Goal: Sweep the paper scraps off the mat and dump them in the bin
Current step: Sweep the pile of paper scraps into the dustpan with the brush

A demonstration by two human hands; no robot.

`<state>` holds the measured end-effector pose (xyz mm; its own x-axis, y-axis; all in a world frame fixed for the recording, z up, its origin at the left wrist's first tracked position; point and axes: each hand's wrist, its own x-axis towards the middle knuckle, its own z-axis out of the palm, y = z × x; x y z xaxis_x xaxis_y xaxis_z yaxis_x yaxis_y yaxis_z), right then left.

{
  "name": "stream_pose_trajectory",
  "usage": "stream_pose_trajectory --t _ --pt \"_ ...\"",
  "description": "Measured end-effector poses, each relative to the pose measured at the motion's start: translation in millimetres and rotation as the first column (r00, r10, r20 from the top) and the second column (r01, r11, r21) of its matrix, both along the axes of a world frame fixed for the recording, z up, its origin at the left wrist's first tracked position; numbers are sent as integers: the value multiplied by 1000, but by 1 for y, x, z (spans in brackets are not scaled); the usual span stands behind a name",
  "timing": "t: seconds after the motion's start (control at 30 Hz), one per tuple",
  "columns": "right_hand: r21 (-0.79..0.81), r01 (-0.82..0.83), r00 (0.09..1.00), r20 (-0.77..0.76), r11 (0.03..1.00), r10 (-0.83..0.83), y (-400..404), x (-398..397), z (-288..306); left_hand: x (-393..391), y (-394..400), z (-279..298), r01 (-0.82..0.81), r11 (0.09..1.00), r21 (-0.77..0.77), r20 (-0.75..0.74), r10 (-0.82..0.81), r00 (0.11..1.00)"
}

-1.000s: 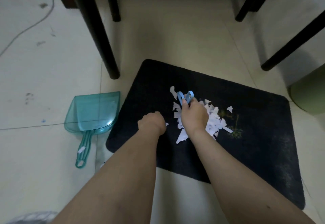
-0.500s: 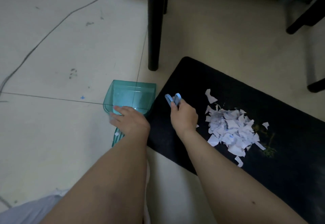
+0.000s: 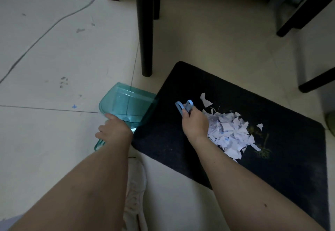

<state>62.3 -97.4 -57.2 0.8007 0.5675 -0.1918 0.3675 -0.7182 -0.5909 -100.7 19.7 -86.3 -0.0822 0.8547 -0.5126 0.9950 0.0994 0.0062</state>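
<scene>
Mat (image 3: 181, 140), dark, on the floor; landmark for all entries. Paper scraps (image 3: 228, 132): one heap on the mat, a few strays just beside it. Dustpan (image 3: 126, 105): teal, on the floor, its lip touching the mat's left edge. Left hand (image 3: 114, 131): fingers curled round the dustpan handle. Right hand (image 3: 194, 123): on the mat beside the heap, gripping a blue looped handle; its working end is hidden. Bin: not clearly identifiable. Risks, judged: scraps scattering under a brisk sweep; pieces slipping beneath the dustpan lip if it lifts off the mat's edge.
</scene>
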Motion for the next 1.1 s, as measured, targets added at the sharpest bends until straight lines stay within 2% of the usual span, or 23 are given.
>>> stream_pose_trajectory --t 0.17,0.3,0.4,0.67,0.87,1.1 --pt "37 164 986 -50 986 -162 -9 9 19 5 -14 26 280 960 9 -88 -278 957" --pt "60 350 928 -157 935 -338 -26 26 20 5 -22 30 538 843 -7 -180 -530 829" --pt "40 451 868 -252 892 -428 -42 41 5 4 -21 26 649 760 -31 -211 -640 739" --pt "33 535 795 -359 844 -490 -53 53 -27 4 -2 4 739 673 -28 -228 -725 650" --pt "58 512 821 -328 857 -468 -51 53 -49 3 -7 -13 735 678 22 -267 -704 658" --pt "10 352 913 -223 936 -341 -36 44 -63 6 -14 -27 712 701 27 -299 -675 675"
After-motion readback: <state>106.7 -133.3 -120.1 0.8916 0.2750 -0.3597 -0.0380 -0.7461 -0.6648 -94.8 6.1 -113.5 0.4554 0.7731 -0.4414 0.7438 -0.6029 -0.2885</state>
